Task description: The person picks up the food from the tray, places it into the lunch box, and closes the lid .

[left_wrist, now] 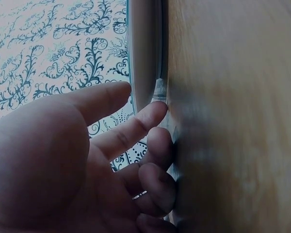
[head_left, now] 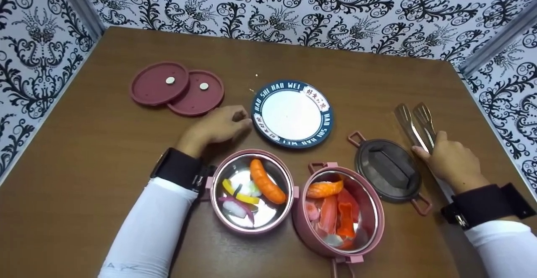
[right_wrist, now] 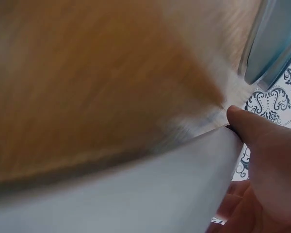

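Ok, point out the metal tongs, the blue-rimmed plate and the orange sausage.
Metal tongs [head_left: 413, 128]: head view, on the left prong.
Blue-rimmed plate [head_left: 292, 115]: head view, on its bare white centre.
Orange sausage [head_left: 267, 182]: head view, on the middle of its curved body.

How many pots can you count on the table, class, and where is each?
2. One pot sits nearer the person than the plate; the other pot stands to its right, beside the dark lid. None seems hidden.
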### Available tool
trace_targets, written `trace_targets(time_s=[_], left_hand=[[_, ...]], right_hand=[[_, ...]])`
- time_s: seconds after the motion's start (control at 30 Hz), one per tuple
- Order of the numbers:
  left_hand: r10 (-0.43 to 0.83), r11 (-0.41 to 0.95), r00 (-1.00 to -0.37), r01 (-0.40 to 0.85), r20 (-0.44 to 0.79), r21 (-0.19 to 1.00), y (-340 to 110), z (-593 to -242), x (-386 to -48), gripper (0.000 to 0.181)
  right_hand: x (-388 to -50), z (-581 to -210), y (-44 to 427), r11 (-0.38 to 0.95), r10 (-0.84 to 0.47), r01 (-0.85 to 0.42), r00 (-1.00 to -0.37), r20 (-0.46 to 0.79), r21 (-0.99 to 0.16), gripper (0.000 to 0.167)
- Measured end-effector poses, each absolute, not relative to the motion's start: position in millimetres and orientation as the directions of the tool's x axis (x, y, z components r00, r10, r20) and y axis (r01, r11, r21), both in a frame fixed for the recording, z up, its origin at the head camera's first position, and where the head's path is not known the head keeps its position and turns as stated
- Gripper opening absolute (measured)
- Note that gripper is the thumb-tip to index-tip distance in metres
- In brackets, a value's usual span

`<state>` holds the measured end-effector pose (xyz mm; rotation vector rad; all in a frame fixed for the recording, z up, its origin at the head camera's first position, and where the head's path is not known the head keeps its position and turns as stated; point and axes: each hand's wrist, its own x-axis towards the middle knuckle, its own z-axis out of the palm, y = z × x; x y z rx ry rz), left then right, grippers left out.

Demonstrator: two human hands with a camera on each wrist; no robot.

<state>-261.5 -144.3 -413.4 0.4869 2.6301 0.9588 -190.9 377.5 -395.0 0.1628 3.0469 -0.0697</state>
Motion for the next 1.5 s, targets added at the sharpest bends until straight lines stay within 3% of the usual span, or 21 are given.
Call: trace_targets(time_s=[0.1, 0.33, 0.4, 0.47, 0.6, 0.73, 0.87, 1.03, 1.13, 1.23, 1.33, 1.43, 1.5], left_hand=[[0.406, 0.71, -0.902, 0.211, -0.146, 0.672, -146.5, -413.9, -260.4, 0.03], [0.397, 0.718, -0.904, 0.199, -0.158, 0.667, -147.8, -418.3, -258.3, 0.03], [0.4, 0.712, -0.904, 0.204, -0.15, 0.672, -146.6, -418.5, -259.0, 0.03], [0.404, 0.706, -0.904, 0.21, -0.141, 0.676, -145.8, -418.5, -259.4, 0.03], [0.398, 0.718, -0.906, 0.209, -0.145, 0.664, -147.0, -416.0, -259.9, 0.028], [0.402, 0.719, -0.905, 0.218, -0.138, 0.66, -146.6, -414.0, -260.6, 0.022], [0.417, 0.701, -0.899, 0.223, -0.135, 0.678, -144.8, -414.5, -261.8, 0.02], [0.43, 0.65, -0.885, 0.165, -0.18, 0.742, -151.4, -411.3, -261.5, 0.022], [0.419, 0.629, -0.898, 0.178, -0.137, 0.757, -161.3, -401.9, -264.5, 0.023], [0.305, 0.742, -0.952, 0.229, -0.014, 0.63, -178.9, -392.7, -270.2, 0.024], [0.137, 0.9, -0.987, 0.158, 0.079, 0.406, -201.4, -389.4, -276.0, 0.033], [0.024, 0.968, -0.996, 0.044, 0.08, 0.247, -221.7, -391.5, -280.4, 0.044], [-0.016, 0.98, -0.998, -0.004, 0.056, 0.201, -231.0, -392.7, -282.6, 0.049]], right_hand=[[-193.6, -398.5, 375.5, 0.994, 0.094, 0.098, -0.993, -0.068, -0.047, 0.077], [-196.4, -389.4, 372.8, 0.991, 0.116, 0.126, -0.982, -0.147, -0.055, 0.096], [-195.7, -376.6, 363.1, 0.985, 0.117, 0.126, -0.99, -0.085, -0.118, 0.091], [-193.7, -362.5, 343.2, 0.969, 0.095, 0.079, -0.994, 0.056, -0.236, 0.079], [-184.9, -337.3, 283.1, 0.874, -0.006, -0.165, -0.944, 0.329, -0.457, 0.05], [-172.3, -323.5, 235.4, 0.773, -0.136, -0.395, -0.867, 0.479, -0.496, 0.028], [-163.3, -323.4, 219.2, 0.688, -0.223, -0.528, -0.806, 0.548, -0.497, 0.022], [-161.2, -333.9, 222.4, 0.65, -0.21, -0.501, -0.841, 0.498, -0.572, 0.02], [-162.2, -337.4, 230.1, 0.657, -0.208, -0.471, -0.864, 0.458, -0.589, 0.02], [-163.3, -341.2, 235.5, 0.655, -0.219, -0.469, -0.868, 0.445, -0.593, 0.018], [-164.1, -345.0, 237.1, 0.648, -0.221, -0.466, -0.872, 0.436, -0.602, 0.015], [-164.8, -344.2, 236.6, 0.64, -0.225, -0.468, -0.873, 0.434, -0.609, 0.014], [-166.0, -340.9, 237.0, 0.642, -0.227, -0.474, -0.868, 0.442, -0.603, 0.014]])
